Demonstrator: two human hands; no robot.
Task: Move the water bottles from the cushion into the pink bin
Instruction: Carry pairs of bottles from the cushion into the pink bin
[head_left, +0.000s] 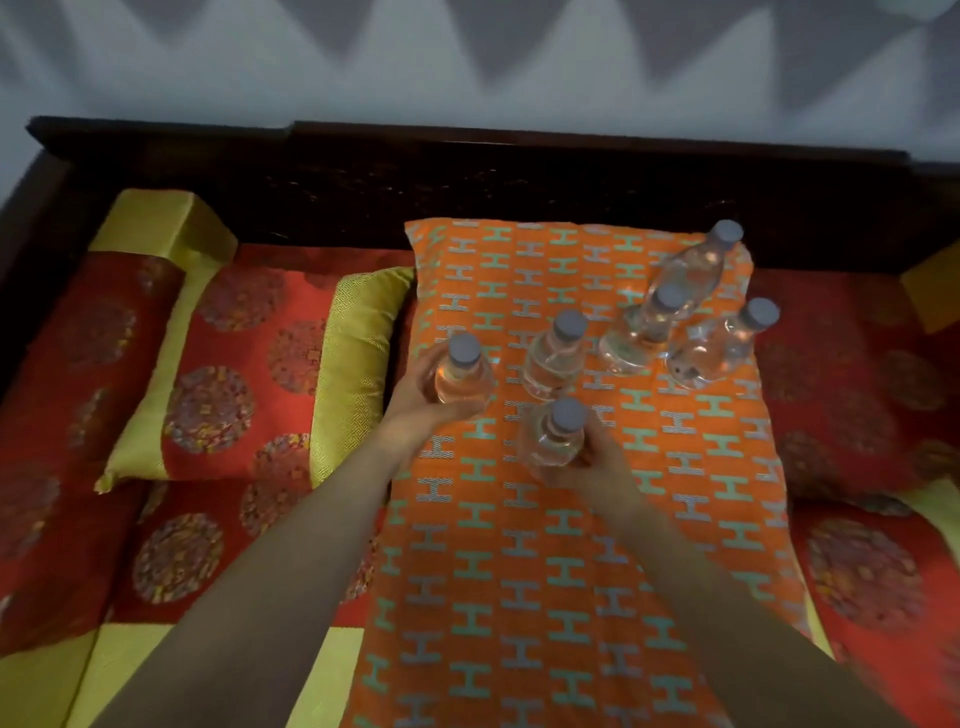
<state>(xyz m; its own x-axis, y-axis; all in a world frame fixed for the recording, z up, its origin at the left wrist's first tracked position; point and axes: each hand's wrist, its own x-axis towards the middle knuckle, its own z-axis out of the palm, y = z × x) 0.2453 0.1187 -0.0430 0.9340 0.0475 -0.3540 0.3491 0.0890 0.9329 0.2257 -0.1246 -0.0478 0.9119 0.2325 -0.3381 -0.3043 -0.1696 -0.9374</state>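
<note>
Several clear water bottles with grey caps stand on a large orange cushion patterned with teal and grey H shapes. My left hand is wrapped around one bottle at the cushion's left edge. My right hand grips another bottle near the cushion's middle. One free bottle stands just beyond my hands. Three more are bunched at the far right: one, one, and one leaning at the back. No pink bin is in view.
The cushion lies on a red and gold patterned seat with a dark wooden backrest. A gold pillow and a red and gold bolster lie left of the cushion. Another red cushion sits right.
</note>
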